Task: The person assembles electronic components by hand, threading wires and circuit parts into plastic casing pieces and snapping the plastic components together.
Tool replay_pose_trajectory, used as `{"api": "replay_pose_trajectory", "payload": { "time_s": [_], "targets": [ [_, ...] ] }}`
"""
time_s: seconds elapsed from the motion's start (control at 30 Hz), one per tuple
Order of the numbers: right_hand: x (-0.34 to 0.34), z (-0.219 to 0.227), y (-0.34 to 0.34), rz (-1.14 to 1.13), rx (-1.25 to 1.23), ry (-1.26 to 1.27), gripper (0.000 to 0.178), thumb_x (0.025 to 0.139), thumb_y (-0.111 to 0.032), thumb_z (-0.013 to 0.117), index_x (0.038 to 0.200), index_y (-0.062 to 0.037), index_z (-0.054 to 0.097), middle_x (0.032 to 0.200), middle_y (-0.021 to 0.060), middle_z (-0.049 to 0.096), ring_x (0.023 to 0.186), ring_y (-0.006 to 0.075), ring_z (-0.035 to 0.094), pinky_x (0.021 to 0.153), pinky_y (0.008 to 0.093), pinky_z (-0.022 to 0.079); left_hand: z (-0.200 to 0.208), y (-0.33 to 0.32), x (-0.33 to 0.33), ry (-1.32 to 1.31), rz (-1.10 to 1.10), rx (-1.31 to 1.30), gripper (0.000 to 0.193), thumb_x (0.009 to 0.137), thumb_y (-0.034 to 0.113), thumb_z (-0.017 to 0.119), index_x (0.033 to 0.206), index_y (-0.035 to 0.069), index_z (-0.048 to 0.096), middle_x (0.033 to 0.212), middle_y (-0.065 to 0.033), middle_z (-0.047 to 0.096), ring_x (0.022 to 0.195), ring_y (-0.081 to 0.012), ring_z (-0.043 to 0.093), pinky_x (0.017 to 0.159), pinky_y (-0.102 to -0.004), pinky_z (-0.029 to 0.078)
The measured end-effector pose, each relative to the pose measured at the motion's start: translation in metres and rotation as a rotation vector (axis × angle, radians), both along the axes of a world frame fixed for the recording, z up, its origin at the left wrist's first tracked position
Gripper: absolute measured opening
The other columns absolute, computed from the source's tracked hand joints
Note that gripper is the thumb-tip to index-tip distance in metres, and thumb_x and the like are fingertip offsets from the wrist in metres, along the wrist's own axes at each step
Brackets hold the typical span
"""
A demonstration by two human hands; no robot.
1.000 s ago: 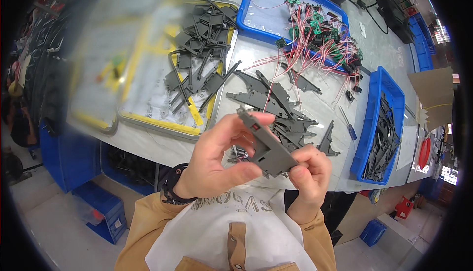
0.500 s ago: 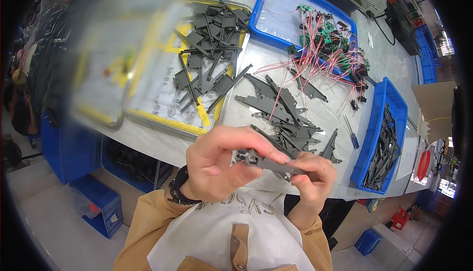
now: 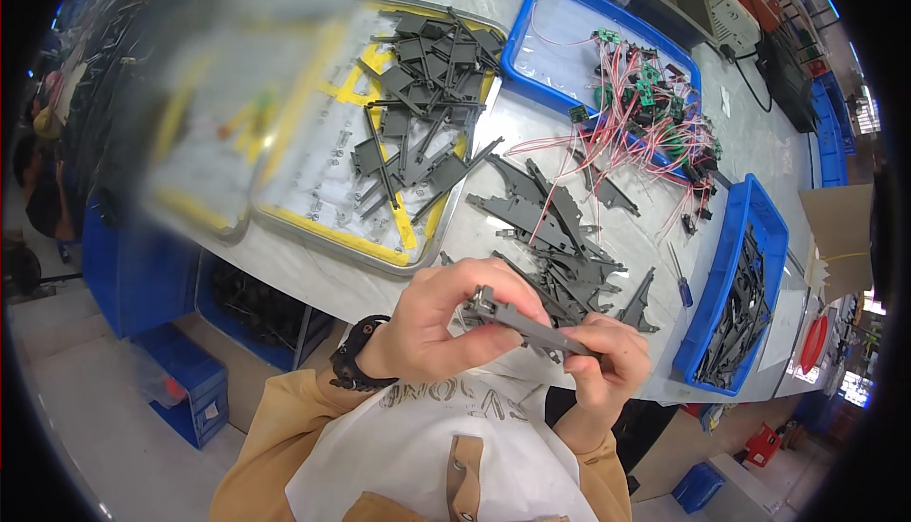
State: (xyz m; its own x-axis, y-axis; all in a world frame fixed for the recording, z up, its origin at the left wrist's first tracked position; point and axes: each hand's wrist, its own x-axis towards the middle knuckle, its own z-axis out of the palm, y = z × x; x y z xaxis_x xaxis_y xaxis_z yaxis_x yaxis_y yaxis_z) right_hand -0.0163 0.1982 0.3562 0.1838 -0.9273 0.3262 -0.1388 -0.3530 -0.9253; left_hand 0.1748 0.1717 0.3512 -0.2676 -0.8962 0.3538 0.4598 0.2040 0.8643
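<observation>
A dark grey plastic part (image 3: 531, 329), long and narrow, is held in front of my apron between both hands. My left hand (image 3: 441, 318) is closed around its left end, the thumb below and the fingers above. Something small and shiny shows at that end, too small to make out. My right hand (image 3: 609, 356) pinches the other end, thumb against curled fingers. Just beyond the hands lies a loose pile of similar dark grey plastic parts (image 3: 541, 209) on the table.
A yellow-taped tray (image 3: 327, 237) at the left bears grey flat-ended parts (image 3: 408, 123) and small clear pieces. A blue tray (image 3: 531, 38) at the back holds green circuit boards with red-white wires (image 3: 631, 95). A screwdriver (image 3: 683, 287) lies beside another blue bin (image 3: 712, 313) of grey parts.
The held part has tilted slightly, its right end lower, and both hands keep their grip. The table and trays appear a little lower and farther right in view.
</observation>
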Motion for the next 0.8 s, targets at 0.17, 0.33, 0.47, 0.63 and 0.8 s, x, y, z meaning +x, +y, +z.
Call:
{"api": "replay_pose_trajectory", "payload": {
  "time_s": [0.17, 0.33, 0.47, 0.63, 0.8],
  "targets": [
    [0.007, 0.009, 0.0, -0.047, 0.046, 0.026, 0.024, 0.074, -0.02, 0.063, 0.081, 0.0029, 0.061, 0.057, 0.007, 0.057, 0.05, 0.0163, 0.051, 0.048, 0.0244, 0.037, 0.011, 0.002, 0.007, -0.033, 0.096, 0.066, 0.021, 0.079, 0.006, 0.06, 0.096, -0.001, 0.05, 0.086, -0.013, 0.061, 0.078, -0.0182, 0.059, 0.069, -0.03, 0.047],
    [0.015, 0.021, 0.002, -0.114, -0.085, 0.118, 0.022, 0.074, -0.02, 0.059, 0.075, 0.0015, 0.062, 0.048, 0.0031, 0.053, 0.04, 0.0162, 0.047, 0.042, 0.0255, 0.035, -0.001, -0.001, 0.006, -0.228, -0.099, -0.168, 0.033, 0.071, 0.008, 0.07, 0.098, 0.001, 0.052, 0.094, -0.0137, 0.059, 0.085, -0.0241, 0.058, 0.071, -0.0325, 0.046],
    [0.018, 0.02, 0.003, -0.172, -0.147, 0.055, 0.029, 0.077, -0.028, 0.058, 0.073, 0.0007, 0.061, 0.044, 0.001, 0.051, 0.039, 0.0146, 0.047, 0.04, 0.0253, 0.035, 0.019, -0.001, 0.009, -0.257, -0.019, -0.129, 0.029, 0.071, 0.003, 0.068, 0.095, 0.002, 0.053, 0.093, -0.0127, 0.059, 0.082, -0.0235, 0.057, 0.067, -0.0307, 0.045],
    [0.028, 0.023, 0.004, -0.01, -0.059, -0.08, 0.043, 0.081, -0.041, 0.057, 0.086, 0.0013, 0.058, 0.053, 0.0075, 0.055, 0.045, 0.0182, 0.053, 0.047, 0.0238, 0.04, 0.025, 0.013, 0.035, -0.221, -0.035, -0.113, 0.027, 0.072, 0.002, 0.066, 0.097, 0.0, 0.054, 0.091, -0.0128, 0.059, 0.077, -0.0234, 0.058, 0.063, -0.0306, 0.047],
    [0.005, 0.013, -0.007, -0.158, -0.071, -0.249, 0.058, 0.082, -0.049, 0.051, 0.109, 0.0022, 0.043, 0.082, 0.0189, 0.055, 0.069, 0.0262, 0.057, 0.052, 0.0283, 0.048, 0.052, 0.02, 0.115, 0.111, 0.948, 0.068, 0.019, 0.089, 0.021, 0.047, 0.094, 0.003, 0.05, 0.079, -0.0083, 0.055, 0.053, -0.011, 0.051, 0.047, -0.0195, 0.042]
  ]
}}
